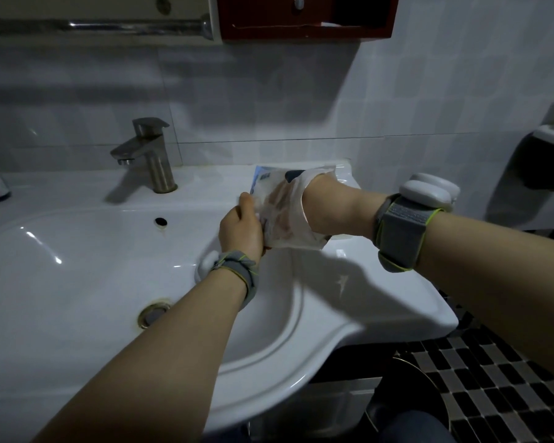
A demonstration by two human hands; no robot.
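A thin, see-through plastic bag (271,183) with blue print at its far end is held above the right side of a white washbasin (77,266). My left hand (242,228) grips the bag's left edge, fingers curled round it. My right hand (327,206) is pushed inside the bag up to the knuckles; its fingers show only dimly through the plastic and I cannot tell how they lie. Both wrists wear grey bands with white sensor pods.
A steel tap (147,153) stands at the back of the basin, with the overflow hole (161,221) and drain (153,313) below it. A red cabinet (304,16) and a rail (93,27) hang overhead. Tiled wall behind; checkered floor (493,378) to the right.
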